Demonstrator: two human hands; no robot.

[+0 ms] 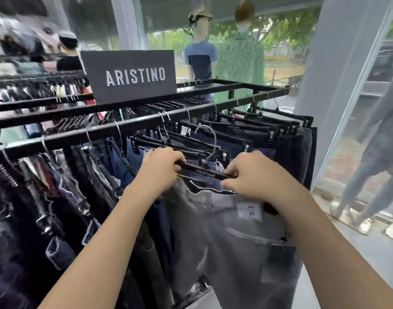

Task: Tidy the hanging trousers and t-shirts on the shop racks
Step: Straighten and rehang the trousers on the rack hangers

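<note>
A pair of grey trousers [224, 237] hangs from a black clip hanger [204, 171] marked ARISTINO, held off the black rack rail [106, 128]. My left hand [162, 163] grips the hanger's left end. My right hand [253, 172] pinches its right end at the waistband. The hanger's metal hook [210, 139] stands free in front of the rail. A white size tag [250, 211] reading 31 sits on the waistband. Several dark trousers [247, 139] on similar hangers fill the rail behind and to the right.
Dark jeans [57, 208] crowd the rack's left side. A black ARISTINO sign [131, 74] stands on the rack top. Two dressed mannequins [222, 56] face the shop window behind. A white pillar [338, 74] and a grey-trousered mannequin [374, 170] stand at right.
</note>
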